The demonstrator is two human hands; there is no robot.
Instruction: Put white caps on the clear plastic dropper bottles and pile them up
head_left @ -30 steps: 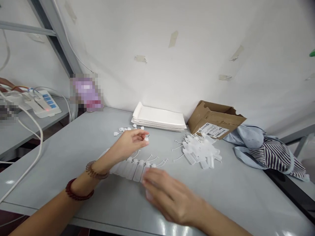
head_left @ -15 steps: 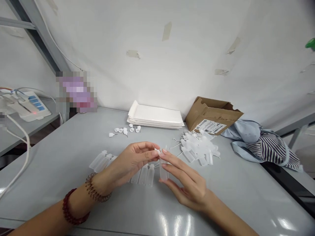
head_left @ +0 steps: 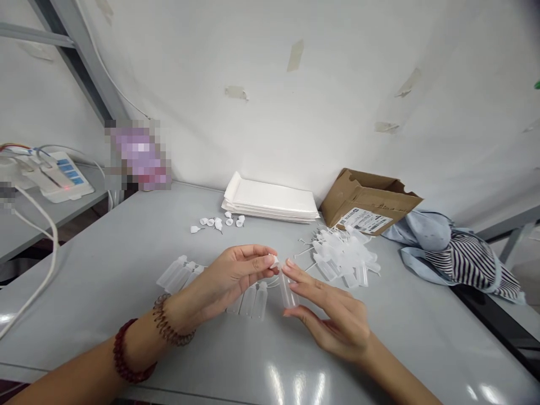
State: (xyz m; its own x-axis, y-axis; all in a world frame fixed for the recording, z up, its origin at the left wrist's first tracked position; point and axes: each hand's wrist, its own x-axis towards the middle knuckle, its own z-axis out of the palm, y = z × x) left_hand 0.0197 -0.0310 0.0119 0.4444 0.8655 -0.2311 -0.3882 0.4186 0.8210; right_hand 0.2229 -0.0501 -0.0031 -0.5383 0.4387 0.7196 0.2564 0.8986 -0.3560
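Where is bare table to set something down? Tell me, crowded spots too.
The table is bare between cable and bottle row, and to the right of the right hand, in front of the pile. Crowded: around the left hand, and along the back, from white tips past envelopes to box.

Bright, soft light — 3 glare streaks (head_left: 298, 387) low-centre on the tabletop (head_left: 413, 320); edges stretched, upper-right corner apparently vignetted.
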